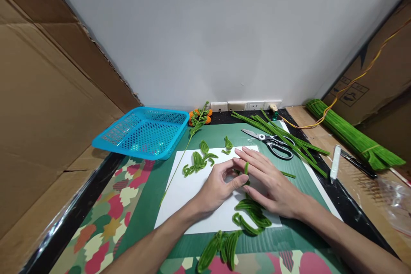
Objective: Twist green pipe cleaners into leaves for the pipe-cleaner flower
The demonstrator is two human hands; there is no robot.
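Note:
My left hand point(220, 186) pinches a short green pipe cleaner point(246, 168), its thumb and index finger closed around it above a white sheet of paper point(180, 188). From the other side my right hand point(272, 186) closes on the same piece; its fingers partly hide it. Just below the hands lie several bent pipe-cleaner leaves point(253, 214). Another group of looped leaves point(221, 246) rests near the front edge. Farther up the paper are curled leaves point(197, 160) and a small leaf piece point(227, 142).
A blue perforated basket point(163, 154) stands at the left. Behind the paper lies an orange flower point(207, 116) with a long green stem. Scissors point(279, 150), loose green pipe cleaners point(298, 143), a white-handled blade point(335, 162) and a bundled green stack point(353, 135) are at the right.

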